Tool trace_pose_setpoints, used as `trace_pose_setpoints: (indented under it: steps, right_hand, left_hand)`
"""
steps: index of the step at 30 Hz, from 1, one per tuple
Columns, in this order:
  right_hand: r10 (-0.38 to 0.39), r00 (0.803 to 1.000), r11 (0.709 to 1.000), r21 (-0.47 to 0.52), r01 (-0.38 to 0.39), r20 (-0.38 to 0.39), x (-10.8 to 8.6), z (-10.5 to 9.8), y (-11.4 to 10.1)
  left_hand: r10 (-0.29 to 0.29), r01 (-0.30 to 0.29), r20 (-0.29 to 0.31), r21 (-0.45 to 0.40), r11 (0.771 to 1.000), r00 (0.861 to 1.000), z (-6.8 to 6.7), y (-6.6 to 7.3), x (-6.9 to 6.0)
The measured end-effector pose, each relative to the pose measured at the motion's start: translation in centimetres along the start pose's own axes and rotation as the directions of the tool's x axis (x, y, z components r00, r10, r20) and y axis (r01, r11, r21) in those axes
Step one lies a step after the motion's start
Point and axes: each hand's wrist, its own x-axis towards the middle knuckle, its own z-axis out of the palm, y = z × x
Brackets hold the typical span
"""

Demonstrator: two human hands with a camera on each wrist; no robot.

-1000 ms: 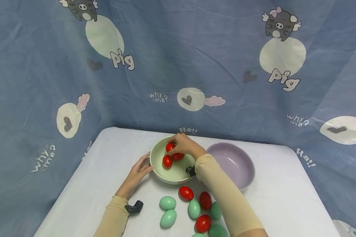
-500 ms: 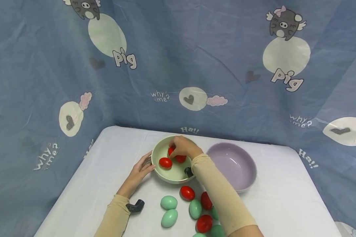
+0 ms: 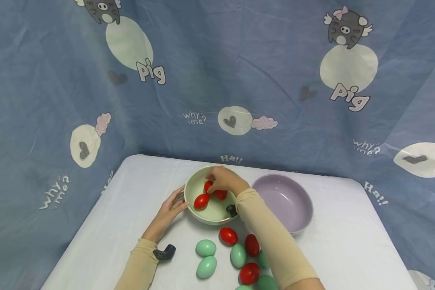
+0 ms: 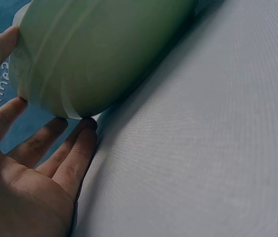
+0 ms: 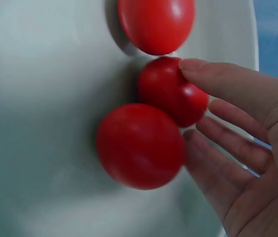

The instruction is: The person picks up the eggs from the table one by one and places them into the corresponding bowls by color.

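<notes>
A light green bowl (image 3: pixel 212 215) stands at the back of the table with three red eggs in it. My left hand (image 3: pixel 168 213) rests at the bowl's left side. In the left wrist view its spread fingertips (image 4: pixel 15 106) touch the outer wall. My right hand (image 3: pixel 224 179) reaches into the bowl. In the right wrist view its thumb and fingers pinch the middle red egg (image 5: pixel 163 91). Another red egg (image 5: pixel 140 146) sits against that one, close to my fingertips. The third red egg (image 5: pixel 156 24) lies on the thumb's side. My right hand partly covers the eggs in the head view.
A lilac bowl (image 3: pixel 284 201) stands right of the green one, partly behind my right forearm. Nearer on the white table (image 3: pixel 348 241) lie red eggs (image 3: pixel 228 236) and several green eggs (image 3: pixel 206 267), some hidden by the forearm. A blue patterned curtain (image 3: pixel 188 80) hangs behind.
The red egg nearest the front of the green bowl has rolled and shifted slightly forward and left. My right hand has sunk a little deeper into the bowl. The left hand stays at the bowl's side.
</notes>
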Motion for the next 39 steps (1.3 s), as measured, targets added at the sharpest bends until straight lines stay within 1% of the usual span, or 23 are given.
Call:
trace_pose_setpoints:
  steps: [3, 5, 7, 12, 16, 19, 23, 25, 29, 31, 34, 36, 39]
  right_hand:
    - [-0.017, 1.0, 1.0, 0.024, 0.017, 0.002, -0.5, -0.6, -0.2]
    - [-0.036, 0.999, 0.998, 0.058, 0.036, 0.006, -1.0, -1.2, -0.2]
    - [-0.051, 0.999, 0.994, 0.095, 0.052, -0.008, -1.7, -1.8, -0.1]
    - [-0.083, 0.994, 0.978, 0.184, 0.096, -0.076, -4.1, -2.9, 0.4]
    - [-0.096, 0.986, 0.965, 0.229, 0.125, -0.134, -6.5, -3.1, 0.8]
    - [-0.1, 0.979, 0.962, 0.234, 0.141, -0.18, -8.6, -2.7, 1.0]
    - [-0.111, 0.969, 0.959, 0.233, 0.162, -0.219, -11.3, -1.9, 1.1]
    - [-0.125, 0.963, 0.952, 0.243, 0.184, -0.239, -12.5, -1.5, 1.1]
    - [-0.141, 0.952, 0.94, 0.265, 0.215, -0.273, -14.5, -1.0, 1.1]
    - [-0.133, 0.951, 0.94, 0.268, 0.21, -0.28, -15.3, -0.8, 1.1]
    - [-0.148, 0.942, 0.948, 0.227, 0.221, -0.301, -16.5, -0.4, 1.3]
    - [-0.17, 0.931, 0.954, 0.181, 0.237, -0.322, -17.3, 0.0, 1.5]
    - [-0.195, 0.918, 0.955, 0.147, 0.258, -0.345, -18.4, 0.7, 2.0]
  left_hand:
    - [-0.004, 0.004, -0.004, -0.004, 1.0, 1.0, 0.0, 0.0, 0.0]
    - [-0.005, 0.005, 0.0, -0.001, 1.0, 1.0, 0.0, 0.0, 0.0]
    - [-0.002, 0.002, 0.003, -0.002, 1.0, 1.0, 0.1, 0.1, 0.0]
    - [0.009, -0.009, -0.004, 0.003, 1.0, 1.0, 0.1, 0.3, 0.1]
    - [0.013, -0.013, -0.001, 0.006, 1.0, 1.0, 0.0, 0.3, 0.2]
    - [0.011, -0.011, 0.001, 0.005, 1.0, 1.0, 0.0, 0.2, 0.1]
    - [0.002, -0.002, 0.0, 0.004, 1.0, 1.0, 0.0, 0.1, 0.0]
    - [0.0, 0.0, 0.0, 0.008, 1.0, 1.0, 0.0, 0.2, -0.1]
    - [0.004, -0.004, -0.009, 0.006, 1.0, 1.0, -0.1, 0.4, -0.1]
    - [0.0, 0.0, -0.009, 0.001, 1.0, 1.0, -0.1, 0.3, 0.0]
    - [-0.009, 0.009, -0.006, 0.004, 1.0, 1.0, 0.0, 0.1, 0.1]
    - [-0.013, 0.013, -0.003, 0.005, 1.0, 1.0, 0.0, 0.0, 0.1]
    - [-0.013, 0.013, -0.012, 0.017, 1.0, 1.0, 0.1, 0.0, 0.0]
